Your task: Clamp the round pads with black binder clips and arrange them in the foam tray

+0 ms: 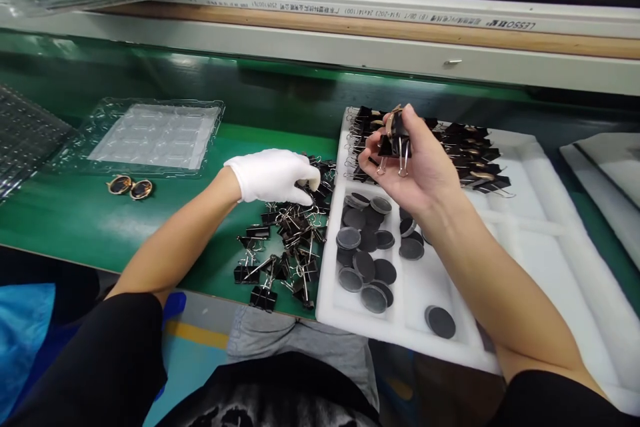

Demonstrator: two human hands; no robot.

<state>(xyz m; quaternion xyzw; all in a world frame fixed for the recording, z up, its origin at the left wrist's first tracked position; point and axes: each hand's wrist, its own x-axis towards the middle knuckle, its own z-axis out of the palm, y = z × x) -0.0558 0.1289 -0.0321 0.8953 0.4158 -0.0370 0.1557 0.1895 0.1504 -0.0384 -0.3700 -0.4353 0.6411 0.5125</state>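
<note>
My left hand [275, 175], in a white glove, reaches over a pile of black binder clips [295, 233] on the green table. Its fingers curl downward, with a gap between them and the thumb; I see nothing held in that gap. My bare right hand [420, 167] is raised above the white tray [407, 333], closed on black binder clips [397, 143] whose wire handles hang down. A thin gold-coloured rim [391, 121] shows at the clips, between the fingers. Behind this hand, rows of clipped pieces [465, 147] fill the tray's far section.
Dark round discs [367, 240] lie loose in the tray's near sections. Two gold-rimmed round pieces [131, 187] rest at left, near a clear plastic blister tray [150, 133]. A shelf edge [320, 47] crosses behind the table. More white trays [610, 167] stand at right.
</note>
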